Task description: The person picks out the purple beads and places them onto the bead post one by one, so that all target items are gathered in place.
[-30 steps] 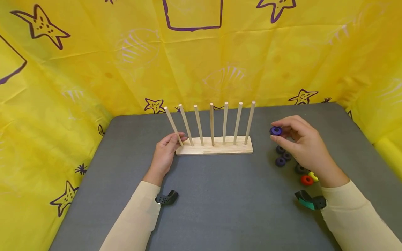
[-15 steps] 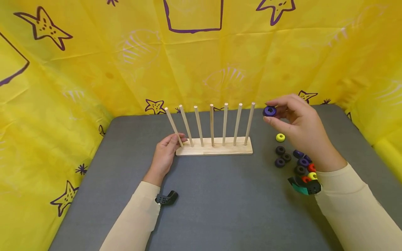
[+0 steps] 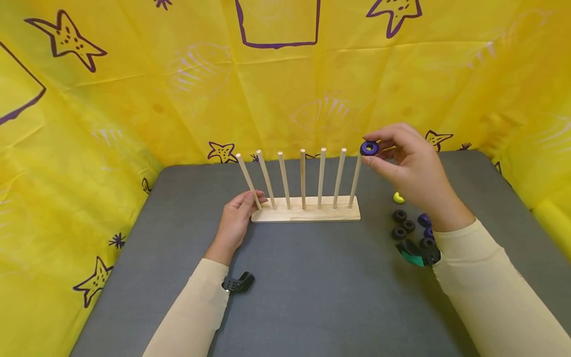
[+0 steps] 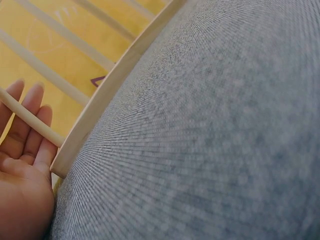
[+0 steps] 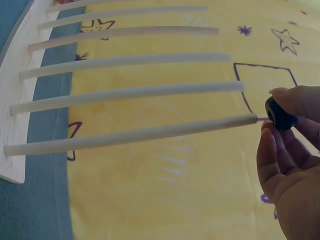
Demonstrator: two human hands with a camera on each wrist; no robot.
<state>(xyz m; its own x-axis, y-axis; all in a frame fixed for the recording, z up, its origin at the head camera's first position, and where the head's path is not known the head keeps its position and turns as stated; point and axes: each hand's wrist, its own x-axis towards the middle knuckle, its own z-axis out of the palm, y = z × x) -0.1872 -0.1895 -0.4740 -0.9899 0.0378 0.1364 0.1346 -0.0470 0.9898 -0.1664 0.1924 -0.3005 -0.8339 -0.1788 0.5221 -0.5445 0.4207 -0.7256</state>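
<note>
Beige sleeve (image 3: 495, 280) partly hides rings (image 3: 428, 231) near the pegboard (image 3: 305, 213).

The person is wearing long cream sleeves, the left sleeve (image 3: 187, 308) and the right sleeve (image 3: 495, 285) showing plain fabric. A black left wrist mount (image 3: 232, 283) is displaying small holes; a black right wrist mount (image 3: 430, 255) is bearing a green patch (image 3: 412, 259).

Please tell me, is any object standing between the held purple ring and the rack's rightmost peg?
Nothing visible stands in the way. In the right wrist view, the right hand holds the purple ring just off the tip of the rightmost peg, with only a gap between them.
</note>
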